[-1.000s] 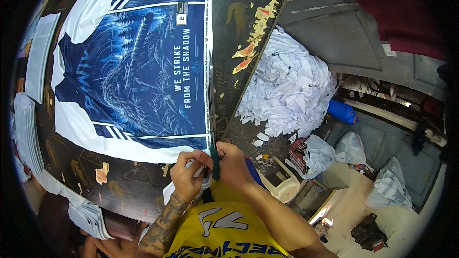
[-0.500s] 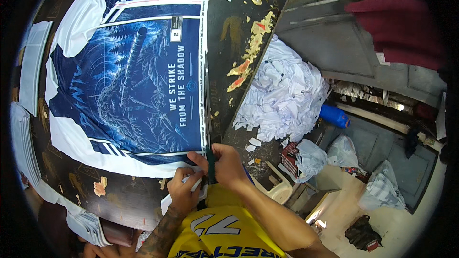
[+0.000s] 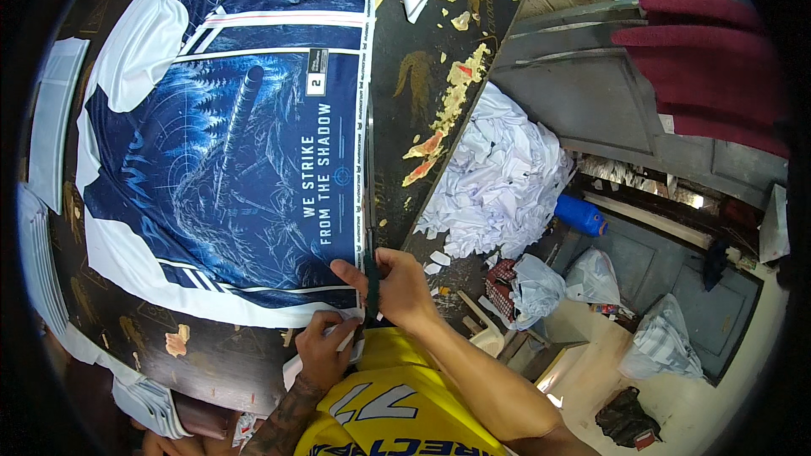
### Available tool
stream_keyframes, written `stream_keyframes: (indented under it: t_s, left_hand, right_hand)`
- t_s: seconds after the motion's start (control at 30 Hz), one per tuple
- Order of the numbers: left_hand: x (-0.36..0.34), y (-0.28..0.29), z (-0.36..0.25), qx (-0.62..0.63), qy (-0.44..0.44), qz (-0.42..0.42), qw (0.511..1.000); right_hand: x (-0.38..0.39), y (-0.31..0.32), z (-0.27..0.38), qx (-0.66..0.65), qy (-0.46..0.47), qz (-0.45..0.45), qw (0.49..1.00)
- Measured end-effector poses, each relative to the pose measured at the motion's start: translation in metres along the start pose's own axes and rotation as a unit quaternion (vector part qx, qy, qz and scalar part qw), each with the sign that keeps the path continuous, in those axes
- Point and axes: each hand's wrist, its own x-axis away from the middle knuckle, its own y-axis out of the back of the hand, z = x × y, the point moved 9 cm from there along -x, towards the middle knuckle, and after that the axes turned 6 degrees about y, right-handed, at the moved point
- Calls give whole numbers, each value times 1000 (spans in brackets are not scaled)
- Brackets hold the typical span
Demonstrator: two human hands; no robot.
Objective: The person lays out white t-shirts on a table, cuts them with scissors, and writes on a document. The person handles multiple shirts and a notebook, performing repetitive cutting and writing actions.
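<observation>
A printed dark blue fabric panel (image 3: 262,152) with white borders lies flat on the dark table. Shears with dark green handles (image 3: 372,291) are in my right hand (image 3: 402,289), fingers wrapped round the grips. Their long blades (image 3: 369,224) point away from me along the panel's right edge; whether they are parted is unclear. Just left of the handles, my left hand (image 3: 325,346) pinches the white fabric margin at the panel's near right corner. My right thumb reaches over the panel's near edge.
Thin yellowish scraps (image 3: 452,110) lie along the table's right side. Beyond that edge is a big heap of white offcuts (image 3: 498,173). A blue container (image 3: 581,215) and plastic bags (image 3: 591,277) are further right. Stacked white pieces (image 3: 44,262) line the far left.
The view has shifted a little, so the panel and table appear slightly lower. Both hands keep nearly the same place and grip at the panel's near right corner.
</observation>
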Motion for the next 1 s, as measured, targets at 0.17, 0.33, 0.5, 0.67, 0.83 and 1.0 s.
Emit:
stream_keyframes:
  t_s: [0.17,0.33,0.5,0.67,0.83,1.0]
  left_hand:
    - [-2,-1,0,-2,6,11,1000]
    - [-1,-2,3,15,15,9,1000]
    - [2,-5,5,8,17,-5,1000]
    - [2,-9,1,-39,24,-9,999]
    - [5,3,-12,2,37,-100,994]
    - [10,2,-8,-32,113,-224,967]
  right_hand:
    - [-10,3,10,-42,24,-5,999]
    - [-21,6,18,-24,51,-9,998]
    - [-26,9,20,-8,16,-6,1000]
    - [-31,4,18,-174,22,40,984]
    - [-31,64,-12,-276,72,-103,953]
    - [-13,165,-60,-346,67,-239,905]
